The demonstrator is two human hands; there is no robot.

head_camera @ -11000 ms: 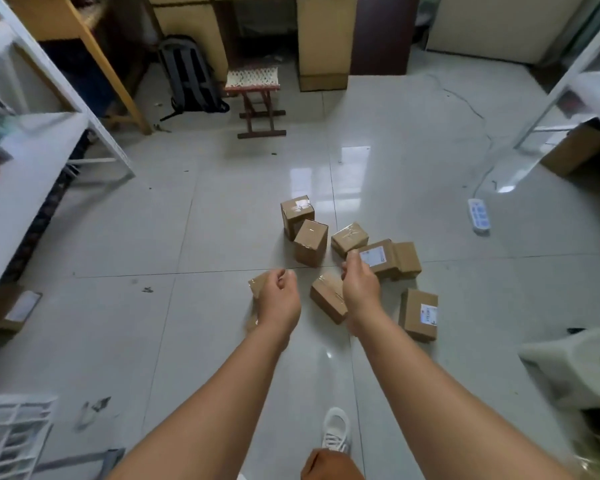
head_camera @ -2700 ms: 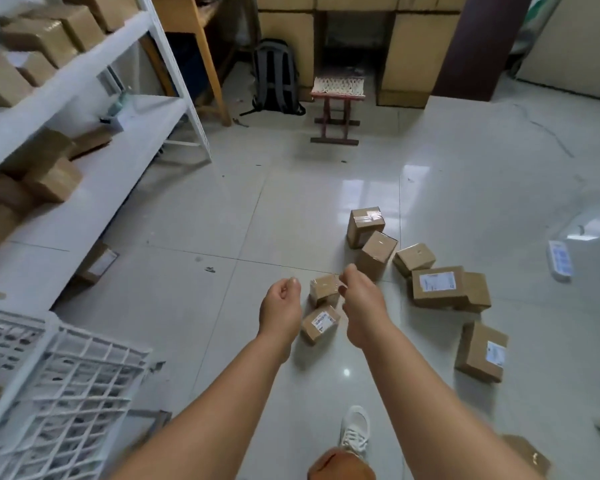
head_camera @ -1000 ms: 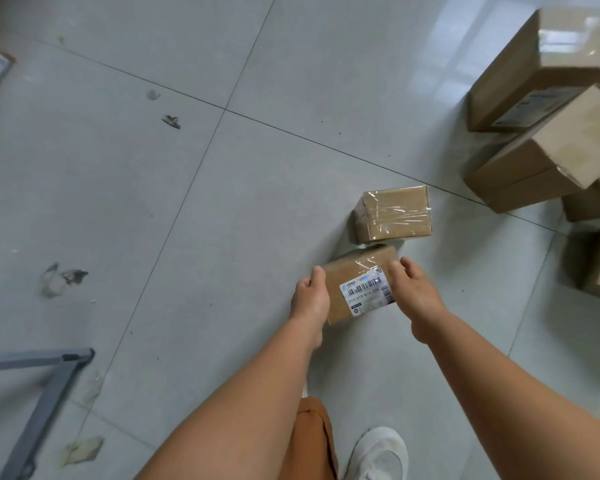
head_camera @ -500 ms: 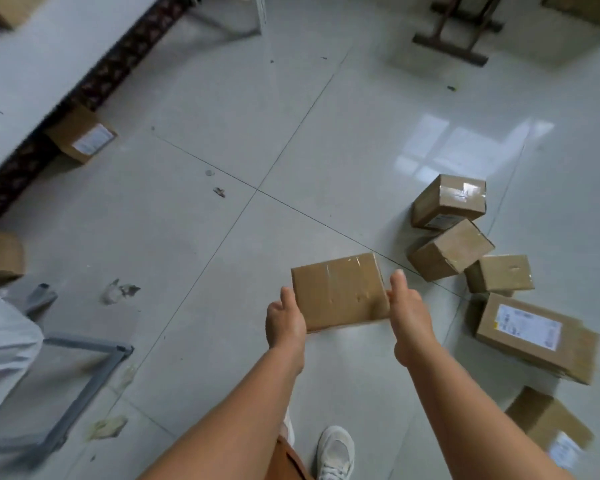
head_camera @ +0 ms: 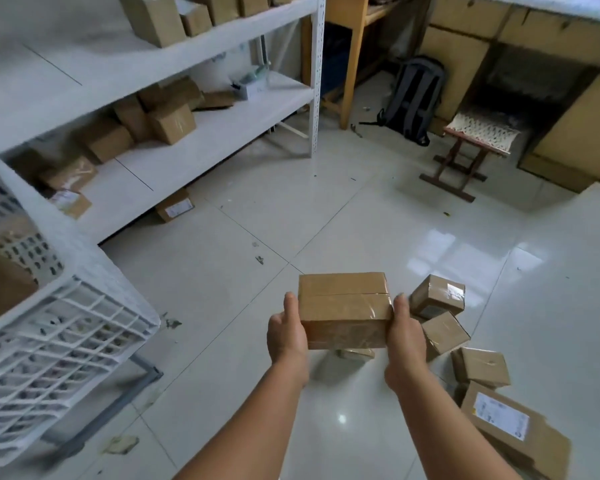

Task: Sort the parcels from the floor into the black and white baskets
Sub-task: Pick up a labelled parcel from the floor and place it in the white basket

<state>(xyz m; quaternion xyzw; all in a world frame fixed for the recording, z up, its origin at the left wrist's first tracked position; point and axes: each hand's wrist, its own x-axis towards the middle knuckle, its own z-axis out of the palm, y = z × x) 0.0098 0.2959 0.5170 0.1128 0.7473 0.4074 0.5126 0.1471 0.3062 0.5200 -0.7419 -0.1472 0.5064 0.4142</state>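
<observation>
White basket (head_camera: 84, 327) sits at far left, lattice walls, on a grey metal stand (head_camera: 132, 386); sth brown inside, too blurred to tell. Behind basket, a white rack (head_camera: 222, 133) w/ two shelves, both carrying brown boxes (head_camera: 172, 121). One labelled box (head_camera: 174, 209) lies on the floor (head_camera: 243, 341) under the rack's lower shelf. Bits of debris on the tiles just right of the basket.

Right of basket, mid-frame: left hand (head_camera: 286, 336) grips the left end of the parcel (head_camera: 343, 308), thumb on top, fingers curled underneath. Parcel is brown cardboard wrapped in clear tape, held level above the floor, well apart from the basket, roughly at the height of its rim. Right hand (head_camera: 404, 336) grips the parcel's right end the same way, thumb up along the edge. Both forearms reach fwd from the bottom of the frame.

Below the parcel, a small box (head_camera: 355, 353) shows partly on the floor. Further right from the basket, past the right hand, a cluster of loose parcels on the floor: two small taped ones (head_camera: 437, 296) (head_camera: 445, 332) touching, a plain one (head_camera: 482, 367) just beside them, and a larger flat one w/ white label (head_camera: 513, 426) nearest the bottom-right corner.

Far side of the room from the basket: wooden table leg (head_camera: 352, 60), dark backpack (head_camera: 414, 98) leaning by yellow cabinets (head_camera: 454, 53), folding stool (head_camera: 475, 147) w/ woven seat at right.
</observation>
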